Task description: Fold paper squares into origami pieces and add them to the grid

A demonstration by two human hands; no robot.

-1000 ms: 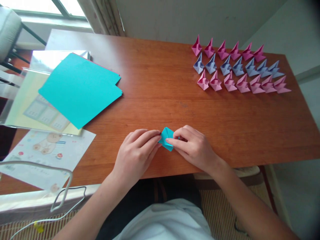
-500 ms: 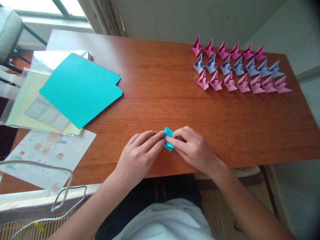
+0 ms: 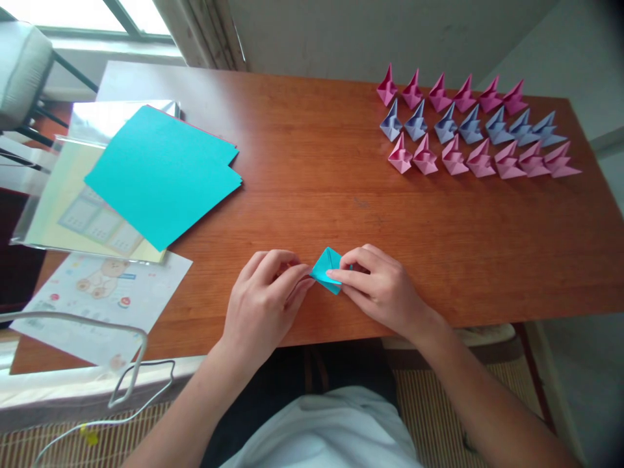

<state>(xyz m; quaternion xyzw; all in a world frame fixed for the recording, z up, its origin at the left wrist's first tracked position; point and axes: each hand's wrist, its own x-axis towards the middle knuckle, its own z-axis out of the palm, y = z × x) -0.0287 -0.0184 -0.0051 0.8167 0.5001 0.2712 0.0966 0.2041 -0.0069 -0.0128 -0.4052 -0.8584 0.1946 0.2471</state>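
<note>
A small folded teal paper piece [image 3: 325, 267] lies on the wooden table [image 3: 341, 195] near its front edge. My left hand [image 3: 266, 302] pinches its left corner with curled fingers. My right hand [image 3: 383, 289] presses and grips its right side, index finger laid along the lower edge. Part of the paper is hidden under my fingers.
A stack of teal paper sheets [image 3: 160, 172] lies at the left on a clear folder [image 3: 73, 195], with a printed sheet [image 3: 104, 299] below it. Several folded pink and blue paper figures [image 3: 475, 127] stand in three rows at the far right. A white cable [image 3: 121, 383] hangs at the front left.
The teal piece has opened slightly and shows more of its top. My left fingers curled back to its left corner. The view shifted a little.
</note>
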